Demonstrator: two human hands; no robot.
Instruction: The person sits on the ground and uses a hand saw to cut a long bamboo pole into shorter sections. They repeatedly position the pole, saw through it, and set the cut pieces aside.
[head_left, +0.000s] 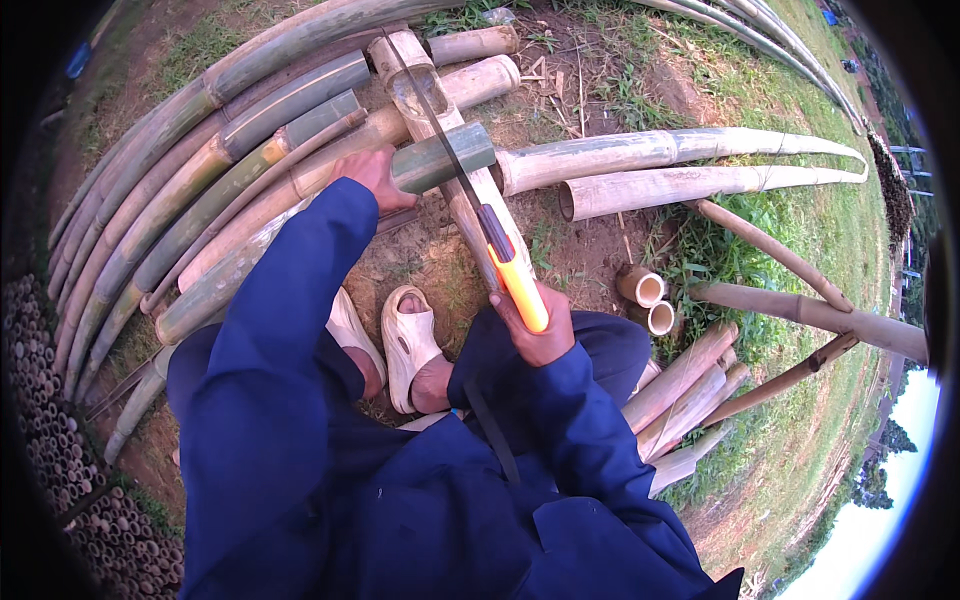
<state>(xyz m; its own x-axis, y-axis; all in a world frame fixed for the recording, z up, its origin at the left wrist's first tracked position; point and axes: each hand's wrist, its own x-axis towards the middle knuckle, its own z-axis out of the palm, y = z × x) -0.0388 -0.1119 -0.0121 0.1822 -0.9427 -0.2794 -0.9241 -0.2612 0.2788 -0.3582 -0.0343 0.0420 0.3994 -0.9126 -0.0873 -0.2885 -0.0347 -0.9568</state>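
A hand saw (516,277) with an orange-yellow handle is in my right hand (541,328), its fingers wrapped round the grip. Its long dark blade slants up and away, crossing over a green bamboo pole (440,160) near the cut end. My left hand (369,180) is closed round that pole, a short way left of the blade. Under the pole lies a pale bamboo piece (404,92) with an opening cut in its far end, pointing away from me. Whether the teeth have entered the bamboo I cannot tell.
Several long bamboo poles (215,160) lie side by side at left. Two more poles (690,188) stretch right. Short hollow pieces (641,287) and split lengths (690,395) sit by my right knee. Stacked tubes (60,440) fill the lower left. My sandalled feet (412,345) are below the pole.
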